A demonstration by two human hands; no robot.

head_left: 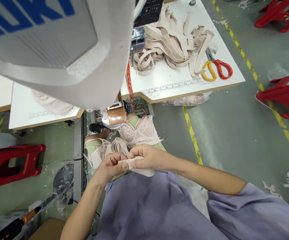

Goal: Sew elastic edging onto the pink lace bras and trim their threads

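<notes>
Over my lap, my left hand (113, 166) and my right hand (146, 158) come together with thumbs and fingers pinched. Both are closed on a pale beige fabric band (145, 171), whose loose end hangs below my right thumb. It looks like part of the lace bra (138, 131) spread across my knees, though the folds between are partly covered by my fingers. The bra's other lace cup (100, 151) lies to the left. Light green cloth shows beneath the lace.
A large white sewing machine head (104, 60) looms at upper left. On the white table (169, 81) lie a heap of beige elastic strips (174, 43) and scissors (216, 68) with red and yellow handles. Red stools (284, 93) stand at both sides. Scraps litter the green floor.
</notes>
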